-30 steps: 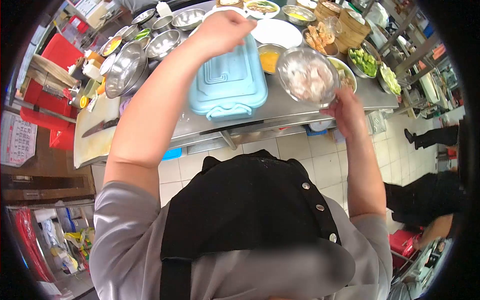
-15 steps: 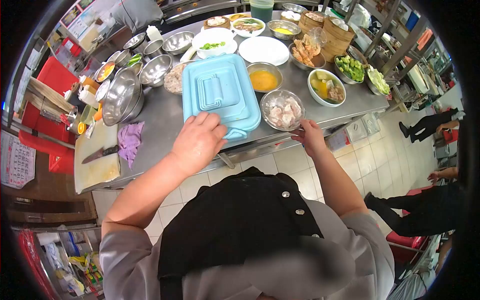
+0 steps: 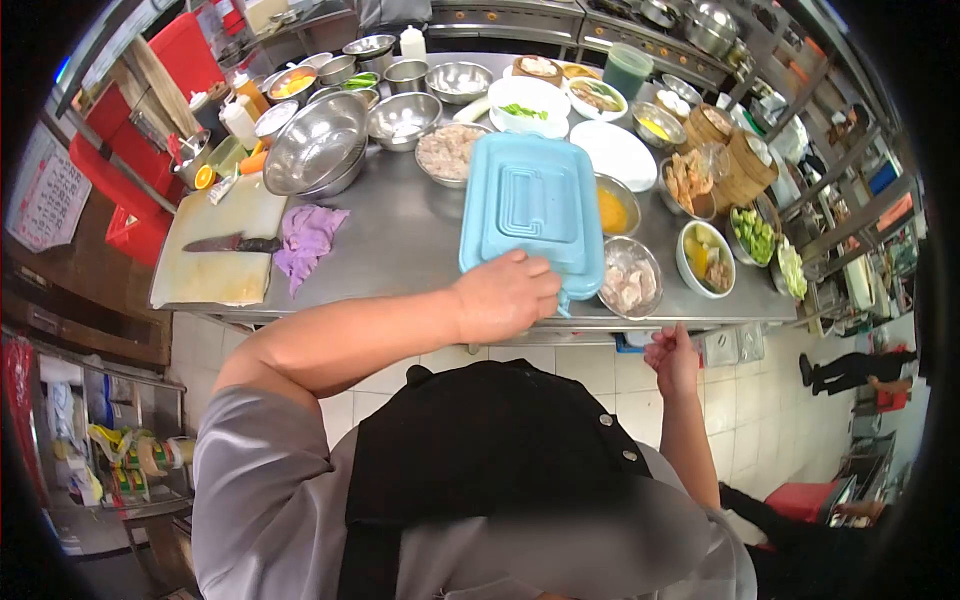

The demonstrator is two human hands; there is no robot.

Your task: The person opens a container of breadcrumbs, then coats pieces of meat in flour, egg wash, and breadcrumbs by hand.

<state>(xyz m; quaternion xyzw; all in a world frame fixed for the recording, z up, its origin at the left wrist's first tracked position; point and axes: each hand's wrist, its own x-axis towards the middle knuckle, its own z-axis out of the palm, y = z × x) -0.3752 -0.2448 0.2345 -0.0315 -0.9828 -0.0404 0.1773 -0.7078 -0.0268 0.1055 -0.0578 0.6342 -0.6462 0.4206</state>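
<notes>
While the blue container (image 3: 535, 205) runs lengthwise forward from under the left hand (image 3: 508, 298), grip unclear, the right hand (image 3: 677, 362) hangs empty, fingers loose.

Clocking from the lidded container (image 3: 530, 205), which is sitting on the counter (image 3: 390, 240): plate (image 3: 613, 155) is lying at 2, liquid bowl (image 3: 632, 210) is sitting at 3, meat bowl (image 3: 652, 255) at 4, mince bowl (image 3: 440, 181) at 10. Cloth (image 3: 308, 240) is lying at 9, board (image 3: 215, 285) beyond, knife (image 3: 220, 243) on board.
</notes>
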